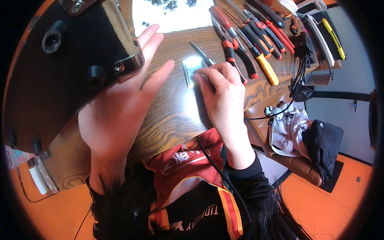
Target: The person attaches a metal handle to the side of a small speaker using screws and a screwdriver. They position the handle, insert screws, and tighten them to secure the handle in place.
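Observation:
My left hand (120, 114) is at the left with thumb and fingers spread. A large black case (75, 69) with round feet and a metal corner lies across the view in front of it, hiding part of the hand; whether they touch cannot be told. Over the wooden table, my right hand (225, 90) pinches the right side of a small clear case (188, 67), its thumb and index fingertips close together. Glare blurs the contents. Just beyond those fingers lies a slim metal-tipped tool (201, 52), its near end by the knuckles.
Small black parts (169, 4) lie on a white sheet (177, 22) at the far side. Several pliers (231, 48) and a yellow-handled screwdriver (267, 67) lie on the right of the table (168, 120). Black cables (300, 69) hang over its right edge beside a brown chair (261, 129) holding clothing.

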`<action>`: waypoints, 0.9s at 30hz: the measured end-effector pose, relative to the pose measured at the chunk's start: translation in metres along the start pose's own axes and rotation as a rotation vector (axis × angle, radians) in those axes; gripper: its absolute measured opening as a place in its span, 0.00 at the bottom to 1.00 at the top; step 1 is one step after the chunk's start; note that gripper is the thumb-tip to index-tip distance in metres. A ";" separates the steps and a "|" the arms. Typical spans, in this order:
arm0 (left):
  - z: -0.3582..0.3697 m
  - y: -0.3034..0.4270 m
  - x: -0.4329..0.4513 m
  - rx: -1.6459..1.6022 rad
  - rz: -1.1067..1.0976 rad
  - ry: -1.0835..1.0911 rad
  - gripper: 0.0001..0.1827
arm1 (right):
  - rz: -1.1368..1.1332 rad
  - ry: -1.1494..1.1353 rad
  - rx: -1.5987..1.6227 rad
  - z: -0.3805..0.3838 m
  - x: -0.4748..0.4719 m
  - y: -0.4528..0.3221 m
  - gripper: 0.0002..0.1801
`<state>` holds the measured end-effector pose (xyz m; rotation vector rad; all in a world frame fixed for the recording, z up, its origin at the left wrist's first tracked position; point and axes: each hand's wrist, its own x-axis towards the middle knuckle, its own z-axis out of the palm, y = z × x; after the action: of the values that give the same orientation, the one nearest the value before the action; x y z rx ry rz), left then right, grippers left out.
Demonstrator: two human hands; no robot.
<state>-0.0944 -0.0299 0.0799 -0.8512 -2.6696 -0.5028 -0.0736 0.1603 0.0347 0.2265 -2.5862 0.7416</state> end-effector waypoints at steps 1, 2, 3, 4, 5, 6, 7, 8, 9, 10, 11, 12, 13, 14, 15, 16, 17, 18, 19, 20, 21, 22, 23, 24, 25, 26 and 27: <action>-0.001 0.000 0.000 -0.005 -0.001 0.002 0.19 | 0.020 0.048 -0.022 -0.002 0.001 0.002 0.06; -0.001 0.000 0.000 -0.033 -0.022 0.004 0.19 | 0.026 0.096 -0.039 -0.005 0.003 0.005 0.06; 0.000 0.000 0.000 -0.036 -0.028 0.007 0.19 | 0.030 0.141 -0.056 -0.009 0.005 0.009 0.06; 0.000 0.001 -0.001 -0.061 -0.051 0.011 0.19 | 0.046 0.175 -0.096 -0.013 0.010 0.015 0.05; 0.001 0.001 -0.001 -0.108 -0.063 0.040 0.18 | 0.080 0.125 -0.071 -0.018 0.015 0.021 0.05; 0.001 0.001 -0.001 -0.056 -0.062 0.023 0.18 | 0.013 0.074 -0.126 -0.021 0.021 0.027 0.05; 0.003 0.000 -0.001 -0.027 -0.047 0.031 0.18 | -0.026 0.025 -0.172 -0.022 0.027 0.032 0.06; 0.004 0.000 0.000 -0.020 -0.041 0.040 0.18 | -0.095 -0.030 -0.176 -0.023 0.033 0.036 0.07; 0.004 0.000 0.000 -0.014 -0.035 0.049 0.19 | -0.117 -0.083 -0.148 -0.023 0.037 0.039 0.07; 0.005 0.000 -0.001 -0.030 -0.040 0.060 0.19 | -0.140 -0.135 -0.120 -0.023 0.041 0.041 0.07; 0.005 0.000 -0.001 -0.053 -0.048 0.075 0.19 | -0.164 -0.188 -0.091 -0.022 0.043 0.043 0.07; 0.005 0.001 -0.002 -0.055 -0.031 0.054 0.20 | -0.205 -0.206 -0.055 -0.021 0.045 0.043 0.06; 0.004 0.001 -0.003 -0.063 -0.018 0.036 0.21 | -0.154 -0.239 -0.077 -0.020 0.045 0.043 0.06; 0.003 0.001 -0.005 -0.126 -0.039 0.006 0.22 | -0.150 -0.254 -0.077 -0.020 0.045 0.043 0.06; 0.002 0.001 -0.007 -0.187 -0.062 -0.023 0.22 | -0.184 -0.253 -0.056 -0.019 0.045 0.043 0.06; 0.001 0.003 -0.009 -0.310 -0.118 -0.066 0.23 | -0.151 -0.270 -0.064 -0.019 0.045 0.042 0.06; 0.000 0.005 -0.012 -0.431 -0.176 -0.092 0.23 | -0.170 -0.234 -0.086 -0.018 0.046 0.041 0.06; 0.002 0.007 -0.014 -0.556 -0.219 -0.081 0.23 | -0.178 -0.224 -0.114 -0.018 0.047 0.040 0.06; 0.003 0.009 -0.015 -0.854 -0.320 -0.074 0.23 | -0.137 -0.236 -0.158 -0.018 0.047 0.037 0.06; 0.005 0.009 -0.015 -1.107 -0.393 -0.046 0.23 | -0.061 -0.243 -0.124 -0.020 0.047 0.033 0.06; 0.007 0.009 -0.016 -1.364 -0.451 -0.012 0.22 | 0.002 -0.203 -0.085 -0.021 0.047 0.028 0.06; 0.009 0.008 -0.016 -1.624 -0.505 0.028 0.22 | -0.023 -0.140 0.003 -0.024 0.045 0.021 0.06; 0.010 0.008 -0.016 -1.847 -0.548 0.067 0.22 | 0.052 -0.100 0.081 -0.029 0.042 0.013 0.06; 0.011 0.007 -0.016 -1.988 -0.559 0.099 0.22 | 0.034 -0.014 0.147 -0.031 0.039 0.003 0.06; 0.013 0.006 -0.016 -2.135 -0.573 0.129 0.22 | -0.042 0.068 0.225 -0.032 0.035 -0.007 0.07; 0.013 0.005 -0.015 -2.240 -0.577 0.152 0.22 | -0.124 0.120 0.284 -0.033 0.032 -0.017 0.09; 0.013 0.005 -0.015 -2.315 -0.579 0.172 0.21 | -0.192 0.131 0.343 -0.034 0.029 -0.026 0.10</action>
<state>-0.0820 -0.0286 0.0633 -0.0716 -0.8564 -3.4173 -0.0800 0.1558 0.0861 0.5051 -2.2628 1.0841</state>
